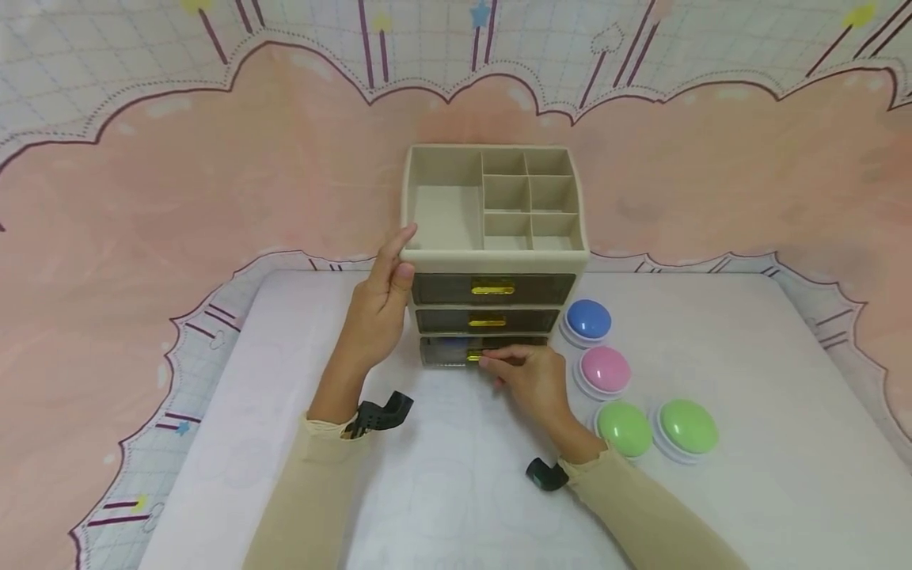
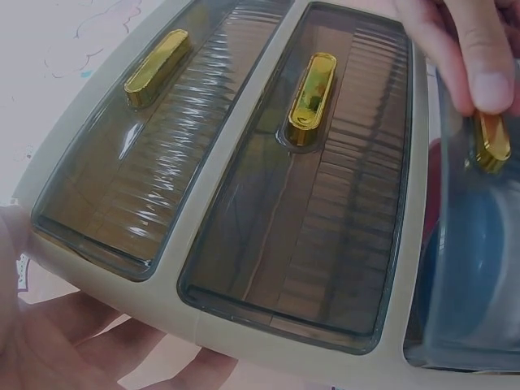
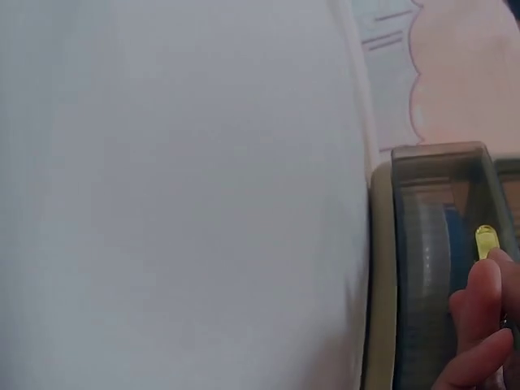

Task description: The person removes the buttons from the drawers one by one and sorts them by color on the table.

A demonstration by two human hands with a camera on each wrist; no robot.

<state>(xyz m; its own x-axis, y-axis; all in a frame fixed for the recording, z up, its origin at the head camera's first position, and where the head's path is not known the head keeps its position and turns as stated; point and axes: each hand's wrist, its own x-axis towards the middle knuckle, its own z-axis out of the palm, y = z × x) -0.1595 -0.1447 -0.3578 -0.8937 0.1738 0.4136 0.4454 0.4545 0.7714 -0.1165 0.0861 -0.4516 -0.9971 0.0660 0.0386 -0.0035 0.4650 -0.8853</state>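
A beige desktop organizer (image 1: 499,261) with three smoky drawers stands on the white table. My left hand (image 1: 378,313) rests against its left side, fingers fairly straight and thumb near the front corner. With thumb and fingertips, my right hand (image 1: 530,380) pinches the gold handle (image 2: 491,146) of the bottom drawer (image 1: 445,352). That drawer sticks out a little from the frame in both wrist views. Through its front a blue round thing (image 2: 479,260) shows, with a bit of red beside it. The top drawer (image 1: 442,290) and middle drawer (image 1: 442,321) sit flush.
Right of the organizer are round push buttons on white bases: a blue one (image 1: 589,318), a pink one (image 1: 606,369) and two green ones (image 1: 624,428). Open compartments (image 1: 530,194) divide the organizer's top. A patterned cloth (image 1: 214,174) lies beyond the white table (image 1: 456,491).
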